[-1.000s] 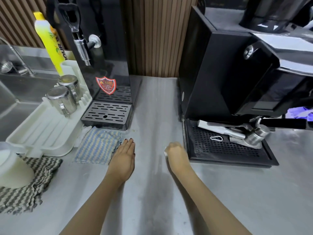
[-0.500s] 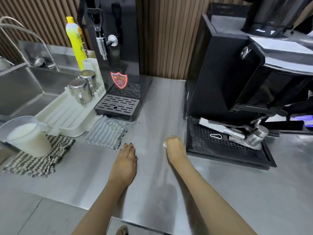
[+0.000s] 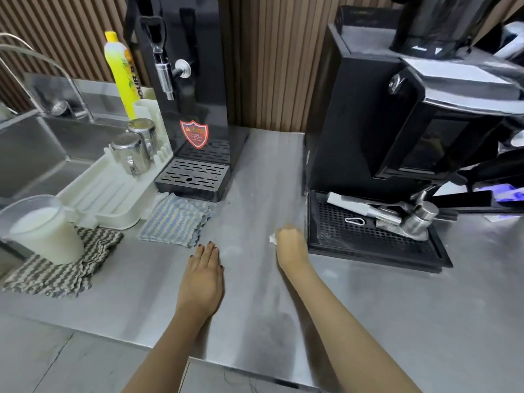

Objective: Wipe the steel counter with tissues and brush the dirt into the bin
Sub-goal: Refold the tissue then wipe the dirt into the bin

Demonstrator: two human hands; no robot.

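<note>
— While that right hand (image 3: 290, 245) sits bunched beside the black drip tray (image 3: 368, 251), where is the tissue (image 3: 272, 239)?

— Inside it. The grip is curled tight round it. Only a white corner pokes out to the left of the knuckles, low over the steel counter (image 3: 255, 171).

— And the other hand?

— The left hand (image 3: 202, 276) lies palm down on the counter, fingers straight and close together, just short of the blue checked cloth (image 3: 175, 219). It holds nothing.

— What's the surface like?

— Brushed steel, rather dull, with pale smears between the two hands and a darker patch nearer the front edge. A speck or two lies by the foot of the black water dispenser (image 3: 187, 80).

— And the room round it?

— There's a brown slatted wall (image 3: 269, 66) at the back. The black coffee machine (image 3: 368, 123) stands on the right, with steel pieces (image 3: 411, 219) lying on its tray. On the left is a white drying rack (image 3: 107, 194) with two steel cups (image 3: 130, 151) on it and a yellow bottle (image 3: 122, 72) behind. Beyond that are the sink (image 3: 34, 154) and its curved tap (image 3: 56, 66). A jug of milk (image 3: 42, 234) stands on a grey zigzag cloth (image 3: 56, 273) near the counter's edge. Below is a grey floor (image 3: 42, 358).
</note>
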